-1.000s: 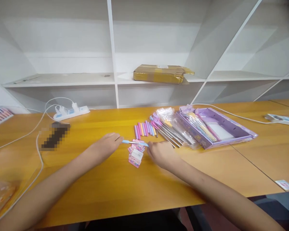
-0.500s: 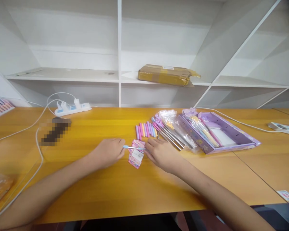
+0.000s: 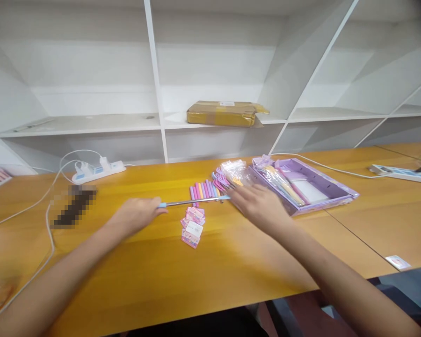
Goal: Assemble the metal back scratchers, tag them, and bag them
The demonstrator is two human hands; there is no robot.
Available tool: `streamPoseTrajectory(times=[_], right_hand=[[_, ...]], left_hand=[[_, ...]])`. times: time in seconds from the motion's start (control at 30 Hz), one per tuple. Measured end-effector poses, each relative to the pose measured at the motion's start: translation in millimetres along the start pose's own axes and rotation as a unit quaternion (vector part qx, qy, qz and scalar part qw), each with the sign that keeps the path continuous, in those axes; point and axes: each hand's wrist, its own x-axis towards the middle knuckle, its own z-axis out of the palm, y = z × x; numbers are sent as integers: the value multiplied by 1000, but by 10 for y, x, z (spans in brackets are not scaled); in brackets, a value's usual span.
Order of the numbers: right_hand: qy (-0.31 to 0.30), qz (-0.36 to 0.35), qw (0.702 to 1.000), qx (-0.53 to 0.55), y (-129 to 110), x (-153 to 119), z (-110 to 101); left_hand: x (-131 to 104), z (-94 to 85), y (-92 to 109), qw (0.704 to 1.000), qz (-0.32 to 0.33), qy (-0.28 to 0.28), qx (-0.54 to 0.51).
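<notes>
table (image 3: 154, 276): I saw smooth, glossy wood
rod (image 3: 192, 202): looked like shiny metal, blue plastic tips
bags (image 3: 236, 169): clear, glossy plastic
parcel (image 3: 224, 113): matt brown paper

table (image 3: 203, 271): orange wood, fills the lower frame
centre: pink packets (image 3: 192, 226), row of coloured sticks (image 3: 203, 190)
right of centre: purple tray (image 3: 340, 191), clear bags (image 3: 236, 169)
left: white power strip (image 3: 98, 170), cable (image 3: 49, 224)
shelf (image 3: 91, 122): brown parcel (image 3: 224, 113), upper centre

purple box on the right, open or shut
Open. The purple box lies flat on the table with no lid over it; a clear packet of utensils and a white insert show inside.
</notes>
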Motion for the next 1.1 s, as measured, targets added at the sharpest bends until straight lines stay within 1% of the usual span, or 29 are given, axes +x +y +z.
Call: streamPoseTrajectory(times=[0.07, 0.1, 0.17, 0.23, 0.27, 0.3, 0.37, 0.47, 0.53, 0.57, 0.67, 0.73, 0.8, 0.87, 0.93, 1.0, 1.1], right_hand=[[32, 1, 999, -43, 309, -205, -105], [44, 1, 997, -61, 475, -341, -148], [66, 13, 993, -97, 816, -672, -205], [107, 46, 983, -139, 1126, -1042, -222], [131, 68, 976, -159, 1250, -1219, -217], [141, 93, 970, -173, 1343, -1378, -205], [100, 164, 967, -167, 1422, -1618, -168], [-10, 282, 953, -113, 1331, -1769, -113], [-75, 338, 936, -70, 1237, -1778, -92], [-99, 363, 925, -53, 1206, -1767, -85], [-147, 436, 887, -29, 1191, -1679, -75], [-177, 464, 867, -35, 1218, -1564, -71], [-217, 467, 856, -46, 1237, -1409, -70], [-250, 451, 855, -53, 1230, -1231, -66], [-265, 436, 858, -57, 1190, -1044, -45], [-274, 416, 866, -53, 1111, -843, 6], [-294, 377, 876, -56, 911, -500, 137]], left_hand=[[-98, -44, -267, 999, 7, 47, 11], [-166, -63, -403, 997, 2, 70, 24], [-329, -95, -658, 994, -4, 96, 46], [-500, -108, -864, 992, -19, 112, 53], [-576, -106, -940, 992, -30, 116, 50], [-642, -96, -996, 993, -32, 109, 38], [-728, -59, -1047, 996, -28, 82, 1], [-757, 10, -1016, 998, -23, 33, -57], [-743, 46, -970, 997, -26, 15, -77], [-735, 59, -947, 996, -28, 13, -81], [-707, 83, -879, 997, -30, 16, -72], [-679, 87, -836, 998, -28, 21, -58], [-643, 87, -805, 999, -21, 21, -40], [-608, 90, -786, 999, -17, 20, -25], [-578, 103, -761, 999, -23, 15, -17], [-539, 123, -706, 999, -37, 3, -17], [-434, 152, -544, 998, -68, -16, -10]])
